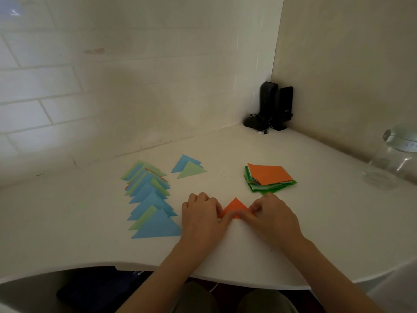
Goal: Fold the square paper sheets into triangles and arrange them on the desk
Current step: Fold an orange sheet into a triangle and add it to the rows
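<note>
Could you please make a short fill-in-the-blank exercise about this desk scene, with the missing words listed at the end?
1. Both hands, the left hand and the right hand, press on a folded paper whose colour is ____.
2. The top sheet of the unfolded stack is ____ in colour.
3. The long row of triangles lies on the ____ side of the hands.
4. The pair of triangles behind the hands has one blue piece and one ____ piece.

Missing words: orange; orange; left; green
</note>
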A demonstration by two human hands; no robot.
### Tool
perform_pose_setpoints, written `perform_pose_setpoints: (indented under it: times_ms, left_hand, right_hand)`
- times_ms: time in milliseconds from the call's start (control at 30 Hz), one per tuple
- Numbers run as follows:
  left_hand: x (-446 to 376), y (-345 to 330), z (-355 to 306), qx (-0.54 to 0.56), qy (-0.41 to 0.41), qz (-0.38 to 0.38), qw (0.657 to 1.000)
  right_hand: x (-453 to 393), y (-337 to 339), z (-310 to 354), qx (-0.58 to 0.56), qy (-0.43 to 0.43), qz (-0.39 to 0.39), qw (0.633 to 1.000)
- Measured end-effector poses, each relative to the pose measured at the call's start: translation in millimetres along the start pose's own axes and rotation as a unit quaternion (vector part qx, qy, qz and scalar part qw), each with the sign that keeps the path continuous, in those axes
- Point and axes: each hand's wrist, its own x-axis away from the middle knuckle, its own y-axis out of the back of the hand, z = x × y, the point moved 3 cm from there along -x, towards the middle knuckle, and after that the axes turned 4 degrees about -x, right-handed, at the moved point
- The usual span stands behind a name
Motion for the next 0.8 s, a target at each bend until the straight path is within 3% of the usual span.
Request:
perform_pose_setpoints:
  times_ms: [167, 433, 600, 733, 800]
  left_hand:
    - [-4, -4, 1, -0.013, 0.008, 0.022, 1.0]
    - [-10, 0, 13, 0.108, 0.009, 0.061, 0.992]
    - [-11, 2, 15, 0.15, -0.007, 0.081, 0.985]
    - [-8, 4, 4, 0.157, -0.036, 0.041, 0.986]
    - [-4, 2, -7, 0.109, -0.058, 0.023, 0.992]
  right_hand:
    - [2, -2, -1, 0.008, 0.0, -0.005, 1.0]
    - [-9, 2, -14, -0.085, 0.001, 0.046, 0.995]
    - [-1, 10, -15, -0.134, 0.02, 0.028, 0.99]
    - [11, 9, -7, -0.069, 0.029, -0.01, 0.997]
    - [16, 6, 0, -0.034, 0.032, -0.022, 0.999]
